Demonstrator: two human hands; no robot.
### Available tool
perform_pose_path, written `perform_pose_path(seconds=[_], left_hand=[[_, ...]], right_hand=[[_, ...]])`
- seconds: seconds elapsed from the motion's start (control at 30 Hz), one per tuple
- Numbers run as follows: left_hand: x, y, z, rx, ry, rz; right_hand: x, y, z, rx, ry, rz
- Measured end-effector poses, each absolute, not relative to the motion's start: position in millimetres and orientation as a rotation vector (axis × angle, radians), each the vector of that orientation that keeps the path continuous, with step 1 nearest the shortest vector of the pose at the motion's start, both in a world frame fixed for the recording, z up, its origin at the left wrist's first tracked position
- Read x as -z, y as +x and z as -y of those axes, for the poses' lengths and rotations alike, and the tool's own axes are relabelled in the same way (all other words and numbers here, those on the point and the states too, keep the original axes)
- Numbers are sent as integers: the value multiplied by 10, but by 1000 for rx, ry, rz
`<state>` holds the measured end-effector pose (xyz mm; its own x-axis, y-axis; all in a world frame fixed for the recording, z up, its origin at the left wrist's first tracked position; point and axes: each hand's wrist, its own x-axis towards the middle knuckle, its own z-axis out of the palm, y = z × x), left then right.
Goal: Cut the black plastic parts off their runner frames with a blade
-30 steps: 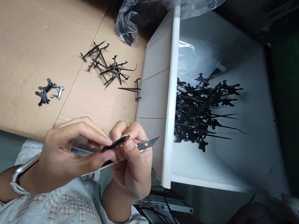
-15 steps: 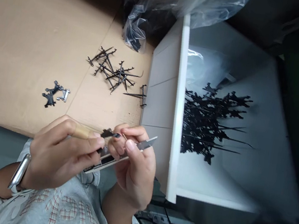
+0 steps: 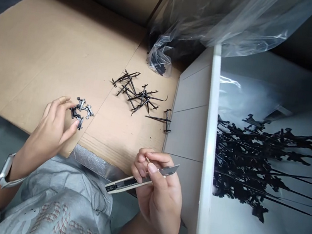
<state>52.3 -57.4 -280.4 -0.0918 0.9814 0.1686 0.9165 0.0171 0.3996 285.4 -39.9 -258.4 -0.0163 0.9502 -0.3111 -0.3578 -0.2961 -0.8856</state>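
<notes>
My right hand (image 3: 158,195) is closed around a snap-off utility knife (image 3: 128,183), its bare blade pointing up and to the right. My left hand (image 3: 55,125) is over the cardboard, thumb and forefinger apart at the edge of a small group of black plastic clip pieces (image 3: 89,111). One dark piece lies between those fingertips, and they may still touch it. To the right of that group lies a loose pile of thin black stems with crossbars (image 3: 143,95). A single black T-shaped stem (image 3: 157,118) rests beside the white bin.
A white bin (image 3: 205,140) on the right holds many tangled black plastic parts (image 3: 242,165). Clear plastic film (image 3: 246,21) hangs over its back edge. A clear bag with black bits (image 3: 160,61) stands at the back of the cardboard sheet (image 3: 52,46).
My left hand has moved away from the knife to the small group at left, taking a black piece there. My right hand still holds the knife. The view has shifted.
</notes>
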Motion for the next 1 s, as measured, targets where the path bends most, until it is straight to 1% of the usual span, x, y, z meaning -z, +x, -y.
perform_pose_path(seconds=[0.13, 0.27, 0.37, 0.53, 0.7, 0.8, 0.9, 1.0], left_hand=[[2858, 731, 410, -426, 2152, -2263], [2894, 747, 272, -178, 2347, -2217], [2891, 654, 258, -133, 2465, -2233], [2887, 512, 254, -345, 2676, -2050], [2866, 513, 225, -469, 2722, -1809], [2741, 499, 132, -755, 2600, -1628], [2346, 514, -192, -1150, 2548, -1478], [1656, 794, -807, -1402, 2591, -1468]], right_hand=[[2597, 2877, 434, -1551, -1158, 733], [2610, 2883, 479, -1609, -1103, 752], [2637, 2894, 492, -1627, -1043, 766], [2678, 2935, 499, -1655, -998, 758], [2681, 2965, 507, -1703, -946, 743], [2689, 2977, 507, -1735, -895, 734], [2707, 2986, 499, -1780, -853, 722], [2716, 2983, 471, -1825, -843, 723]])
